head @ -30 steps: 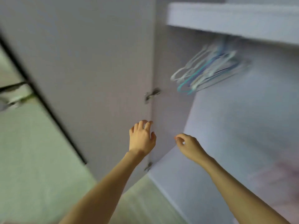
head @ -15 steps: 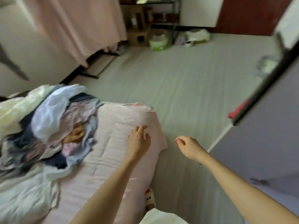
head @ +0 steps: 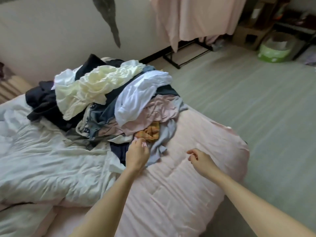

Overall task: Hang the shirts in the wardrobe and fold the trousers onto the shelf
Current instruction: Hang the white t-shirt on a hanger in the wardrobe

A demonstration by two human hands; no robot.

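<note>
One heap of clothes (head: 109,100) lies in front of me on the bed (head: 188,194), towards its far side near the wall. It is too tangled for me to count every garment, but I can pick out one cream crumpled piece (head: 92,88) on top, one white piece (head: 136,96) beside it, one pale pink piece (head: 160,108) under that, one small orange checked piece (head: 150,131), one grey piece (head: 164,139) trailing down the near edge, and dark navy cloth (head: 42,101) at the left. All of it looks soft and creased.

I have two hands out. My left hand (head: 137,154) reaches the near edge of the heap, its fingers curled at the cloth just below the orange piece; whether they pinch anything I cannot tell. My right hand (head: 199,158) hovers over the pink quilt, loosely curled, holding nothing, apart from the heap.

The bed carries one quilted pink cover and one rumpled white duvet (head: 42,159) to the left. Beyond it lie the pale green floor (head: 248,100) and one pink curtain (head: 196,17).
</note>
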